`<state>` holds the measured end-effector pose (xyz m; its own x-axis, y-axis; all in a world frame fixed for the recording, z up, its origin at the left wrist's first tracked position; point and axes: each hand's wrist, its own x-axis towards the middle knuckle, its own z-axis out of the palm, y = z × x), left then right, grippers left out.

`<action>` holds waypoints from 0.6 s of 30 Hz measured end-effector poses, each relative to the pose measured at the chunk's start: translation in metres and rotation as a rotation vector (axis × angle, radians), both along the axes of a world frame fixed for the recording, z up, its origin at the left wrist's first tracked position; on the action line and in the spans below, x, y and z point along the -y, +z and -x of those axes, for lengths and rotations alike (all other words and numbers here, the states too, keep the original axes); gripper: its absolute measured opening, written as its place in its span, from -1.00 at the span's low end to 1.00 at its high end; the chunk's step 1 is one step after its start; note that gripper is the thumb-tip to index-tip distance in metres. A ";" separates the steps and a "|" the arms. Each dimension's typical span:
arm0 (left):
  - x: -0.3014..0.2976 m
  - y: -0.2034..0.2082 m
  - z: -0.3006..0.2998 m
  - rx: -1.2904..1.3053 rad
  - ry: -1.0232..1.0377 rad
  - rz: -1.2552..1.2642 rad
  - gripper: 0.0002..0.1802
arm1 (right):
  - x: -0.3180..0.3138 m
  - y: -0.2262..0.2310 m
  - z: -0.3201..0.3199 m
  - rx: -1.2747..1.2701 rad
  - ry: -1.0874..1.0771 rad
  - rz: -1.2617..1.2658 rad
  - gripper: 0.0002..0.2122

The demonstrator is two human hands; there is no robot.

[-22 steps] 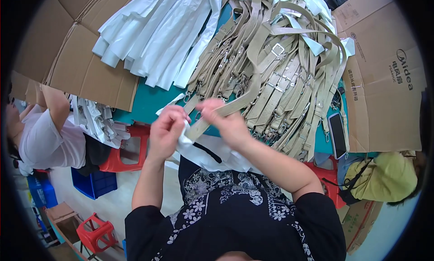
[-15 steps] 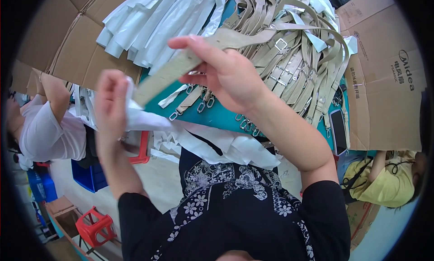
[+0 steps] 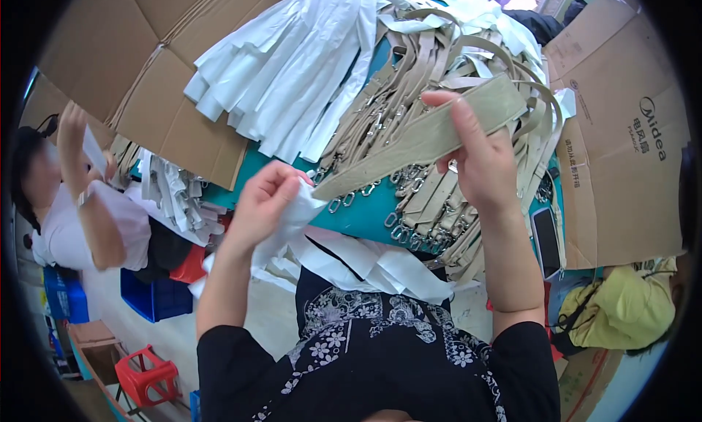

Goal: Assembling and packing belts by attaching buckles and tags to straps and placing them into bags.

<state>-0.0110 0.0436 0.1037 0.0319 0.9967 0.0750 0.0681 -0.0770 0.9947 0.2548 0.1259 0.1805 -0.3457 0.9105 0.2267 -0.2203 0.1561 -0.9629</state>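
Note:
A wide beige strap (image 3: 417, 140) slants up to the right in front of me. My right hand (image 3: 479, 159) is closed round its broad upper part, thumb lying along the strap. Pinched in my left hand (image 3: 267, 202), by the strap's lower end, is a white wrapping sheet (image 3: 296, 213); whether those fingers also grip the strap I cannot tell. Beneath my right hand lies a pile of beige straps (image 3: 431, 202) with metal buckles and clasps, their clasp ends toward me. Discarded-looking white strips (image 3: 380, 265) hang over the table's near edge at my waist.
White wrapped lengths (image 3: 285, 71) lie fanned on the teal table (image 3: 358, 221). Cardboard stands at the left (image 3: 175, 93) and right (image 3: 621, 166). A phone (image 3: 546, 239) rests at the right edge. Co-workers sit left (image 3: 95, 217) and right (image 3: 621, 305); a red stool (image 3: 146, 374) is on the floor.
My right hand has moved right with the strap, turning it to show its broad end. My left hand has come right and lower with the white sheet. The left co-worker's arm has risen.

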 end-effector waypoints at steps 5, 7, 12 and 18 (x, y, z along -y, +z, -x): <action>-0.010 -0.035 -0.020 0.126 -0.054 -0.007 -0.86 | 0.013 -0.022 -0.002 0.241 0.003 -0.033 -0.68; -0.015 -0.041 -0.020 0.104 -0.059 -0.067 -0.86 | 0.008 -0.027 -0.003 0.158 -0.022 0.028 -0.67; -0.017 -0.039 -0.001 0.175 -0.161 -0.050 -0.89 | -0.008 -0.010 -0.013 0.139 -0.042 -0.037 -0.72; -0.007 -0.009 0.001 -0.172 -0.008 -0.053 -0.91 | -0.012 -0.007 -0.005 0.228 0.051 -0.065 -0.78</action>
